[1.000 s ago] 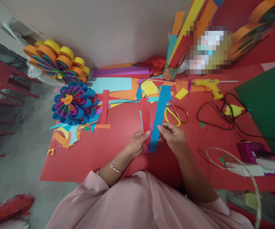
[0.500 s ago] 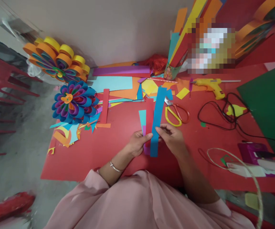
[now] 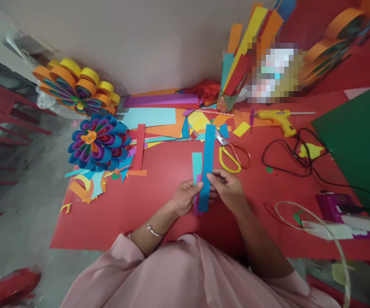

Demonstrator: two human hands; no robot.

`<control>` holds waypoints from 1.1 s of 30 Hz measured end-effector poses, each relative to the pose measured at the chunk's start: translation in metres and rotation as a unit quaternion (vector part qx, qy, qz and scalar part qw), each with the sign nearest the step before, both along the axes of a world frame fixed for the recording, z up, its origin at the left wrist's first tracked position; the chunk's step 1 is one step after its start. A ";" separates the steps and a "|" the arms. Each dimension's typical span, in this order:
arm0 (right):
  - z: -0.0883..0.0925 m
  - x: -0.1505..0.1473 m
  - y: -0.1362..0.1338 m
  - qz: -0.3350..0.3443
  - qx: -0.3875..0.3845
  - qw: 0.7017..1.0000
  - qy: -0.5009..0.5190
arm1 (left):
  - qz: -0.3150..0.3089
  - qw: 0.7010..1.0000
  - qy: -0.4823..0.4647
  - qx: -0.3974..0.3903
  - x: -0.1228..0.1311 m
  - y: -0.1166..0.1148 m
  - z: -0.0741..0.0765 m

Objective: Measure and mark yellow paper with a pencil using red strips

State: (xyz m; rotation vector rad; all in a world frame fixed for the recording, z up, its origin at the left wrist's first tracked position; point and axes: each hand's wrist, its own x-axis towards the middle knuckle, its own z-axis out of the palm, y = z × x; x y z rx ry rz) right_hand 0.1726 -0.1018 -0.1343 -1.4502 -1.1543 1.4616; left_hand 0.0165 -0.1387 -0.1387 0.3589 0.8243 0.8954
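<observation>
At the 6 o'clock edge of the view, a pink garment [image 3: 191,278] is filling the foreground, and both forearms are reaching up from it toward the centre. A thin bracelet [image 3: 153,229] is sitting on the left wrist.

The left hand [image 3: 183,199] is pinching a small stack of paper strips from its 9 o'clock side, its grip clenched on them with the thumb lying across the front. The right hand [image 3: 228,190] is pinching the same stack from the 3 o'clock side, its grip clenched on the long blue strip [image 3: 207,164]. That blue strip is running from the hands toward 12 o'clock, over the red table [image 3: 114,205], and is lying on top of a shorter teal strip [image 3: 197,164] and a purple strip [image 3: 197,205] whose end is peeking out below the hands.

Just beyond the right hand, toward 1 o'clock, yellow-handled scissors [image 3: 231,155] are lying flat. Farther toward 2 o'clock, a yellow glue gun [image 3: 276,117] is resting with its black cord [image 3: 296,164] looping across the table. Toward 10 o'clock, a blue paper flower [image 3: 96,141] is sitting at the table's edge, with an orange and yellow paper flower [image 3: 74,85] behind it. At 12 o'clock, loose coloured sheets [image 3: 159,117] are lying against the wall.
</observation>
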 end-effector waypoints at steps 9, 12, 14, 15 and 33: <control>0.018 -0.002 0.001 -0.008 -0.039 0.995 0.089 | 0.033 0.999 0.003 -0.002 -0.001 0.002 -0.003; 0.019 -0.001 0.001 -0.003 -0.045 0.994 0.098 | 0.036 0.999 0.013 0.003 -0.001 0.002 -0.002; 0.019 -0.001 0.001 0.002 -0.047 0.994 0.096 | 0.035 0.999 0.016 0.009 -0.001 0.002 -0.001; 0.019 -0.001 0.000 0.005 -0.046 0.995 0.093 | 0.037 0.999 0.017 0.011 -0.001 0.002 0.000; 0.008 0.010 0.002 -0.039 0.072 0.995 -0.063 | 0.001 0.999 -0.011 0.034 -0.016 0.007 0.005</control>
